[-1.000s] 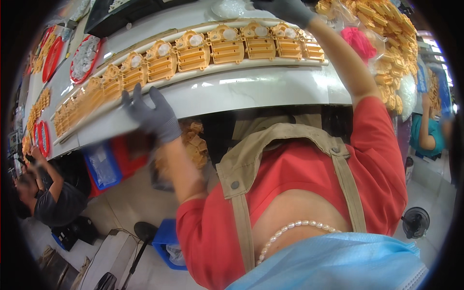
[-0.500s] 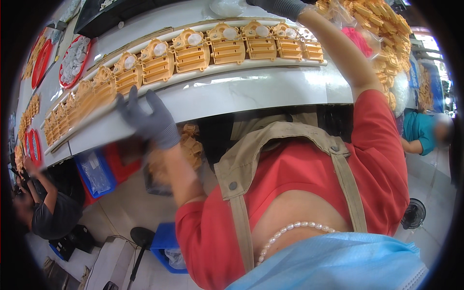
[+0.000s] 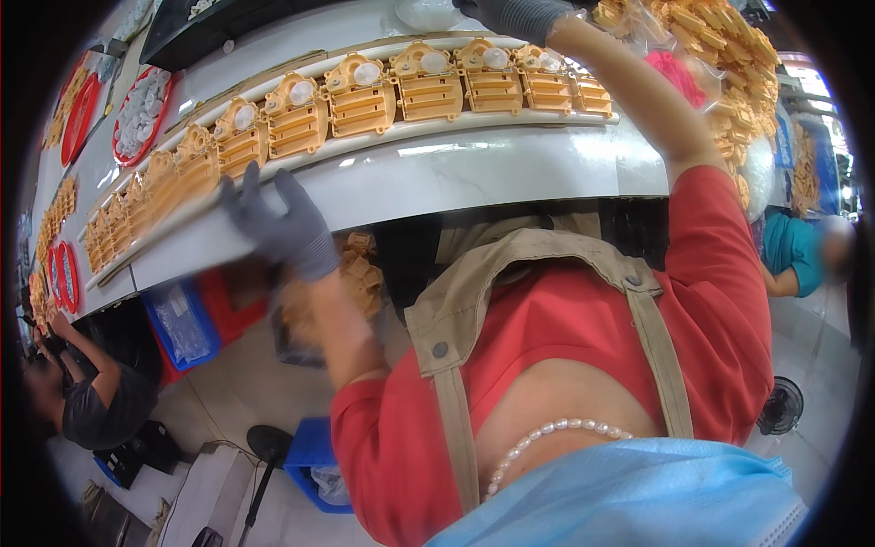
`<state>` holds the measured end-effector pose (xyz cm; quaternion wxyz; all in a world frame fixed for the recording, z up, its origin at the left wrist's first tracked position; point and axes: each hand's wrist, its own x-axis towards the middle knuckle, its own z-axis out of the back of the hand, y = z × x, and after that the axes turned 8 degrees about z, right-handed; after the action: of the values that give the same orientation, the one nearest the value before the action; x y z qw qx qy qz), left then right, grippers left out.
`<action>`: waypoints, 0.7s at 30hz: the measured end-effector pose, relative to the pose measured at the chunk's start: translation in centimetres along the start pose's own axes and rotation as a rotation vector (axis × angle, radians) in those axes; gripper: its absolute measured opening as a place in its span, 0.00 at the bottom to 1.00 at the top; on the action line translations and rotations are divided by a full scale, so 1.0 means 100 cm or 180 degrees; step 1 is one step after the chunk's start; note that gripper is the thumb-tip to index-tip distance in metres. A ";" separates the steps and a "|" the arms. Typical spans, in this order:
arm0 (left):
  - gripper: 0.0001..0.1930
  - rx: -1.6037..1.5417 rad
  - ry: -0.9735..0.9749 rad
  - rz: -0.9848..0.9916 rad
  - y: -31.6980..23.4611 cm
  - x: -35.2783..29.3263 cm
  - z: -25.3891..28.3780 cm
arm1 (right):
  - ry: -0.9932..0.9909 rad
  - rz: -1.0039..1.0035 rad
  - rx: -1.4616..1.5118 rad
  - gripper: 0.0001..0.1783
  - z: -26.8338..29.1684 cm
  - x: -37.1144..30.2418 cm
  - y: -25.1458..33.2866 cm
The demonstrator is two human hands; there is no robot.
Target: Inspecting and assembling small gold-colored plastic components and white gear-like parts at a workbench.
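Grey-gloved, my left hand (image 3: 284, 224) hangs spread, empty, beside unchanged boxy orange plastic housings (image 3: 364, 113); right hand (image 3: 516, 16) edged leftward, grip I can't tell.

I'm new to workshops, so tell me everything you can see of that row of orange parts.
The row of orange parts looks plastic: slotted frames side by side along pale rails on the white table. Several carry a translucent disc at their far edge. The left hand is near its blurred left stretch; contact is unclear.
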<state>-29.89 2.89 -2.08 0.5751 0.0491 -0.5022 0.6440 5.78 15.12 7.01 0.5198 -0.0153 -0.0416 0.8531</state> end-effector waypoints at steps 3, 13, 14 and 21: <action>0.17 0.0069 0.0014 0.0020 0.000 0.000 0.001 | -0.0440 0.0405 0.0523 0.11 -0.003 -0.005 -0.002; 0.16 0.0018 -0.0023 -0.0011 -0.001 0.001 0.000 | -0.0619 -0.0291 0.1604 0.11 -0.033 0.002 -0.011; 0.16 -0.0003 -0.0032 -0.0016 0.000 0.000 0.001 | -0.0668 -0.0364 0.1908 0.11 -0.037 0.004 -0.012; 0.15 0.0182 -0.0084 -0.0045 -0.009 0.001 0.003 | -0.0512 -0.0632 0.5616 0.09 -0.049 0.007 -0.038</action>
<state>-29.37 2.53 -1.34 0.5713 0.0775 -0.4908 0.6532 9.21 17.73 2.47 0.4095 0.4540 0.5929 0.5241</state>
